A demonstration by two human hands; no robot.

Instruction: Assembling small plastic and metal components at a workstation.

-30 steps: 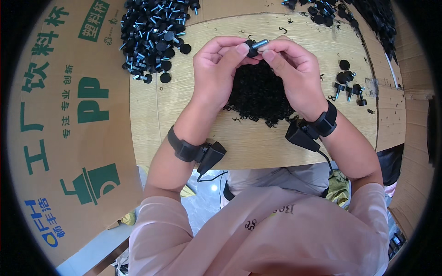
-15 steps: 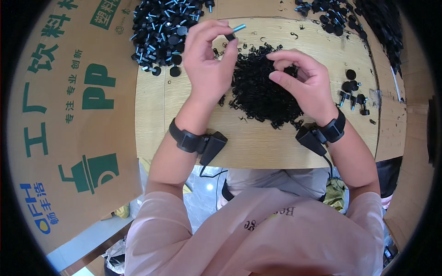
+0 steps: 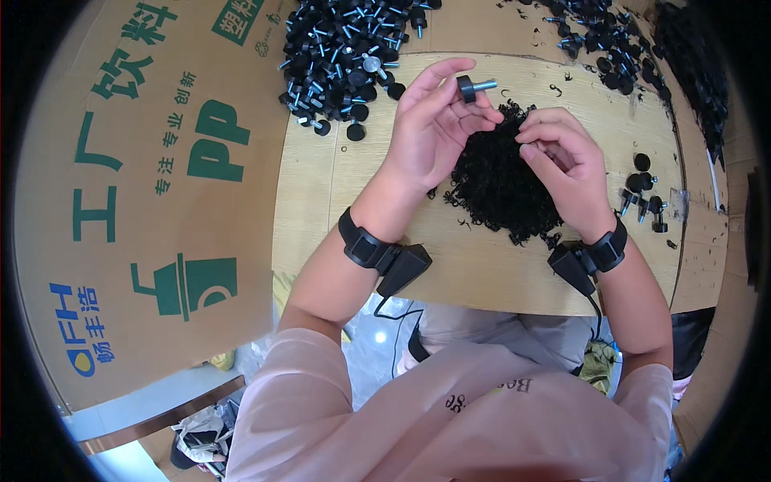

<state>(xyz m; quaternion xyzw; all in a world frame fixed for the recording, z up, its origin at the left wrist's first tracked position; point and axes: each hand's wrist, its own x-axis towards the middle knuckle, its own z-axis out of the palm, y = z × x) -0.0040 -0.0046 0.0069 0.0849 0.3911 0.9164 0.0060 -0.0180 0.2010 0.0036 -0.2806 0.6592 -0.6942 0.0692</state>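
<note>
Since the earlier frame, the left hand [image 3: 430, 132] had turned palm into view, pinching a black, disc-headed, silver-threaded metal bolt [image 3: 470, 87] at upper centre. The right hand [image 3: 570, 157] curled, grip unclear, near a black heap of small curly pieces [image 3: 502, 189].

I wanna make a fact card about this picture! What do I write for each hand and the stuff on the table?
Left hand: holding a black-headed bolt, shank pointing right
Right hand: half-curled near the pile of small black C-shaped pieces; can't tell if it holds one
Upper left: big bolt pile
Right side: little bolt group
Table: light wood-coloured
</note>
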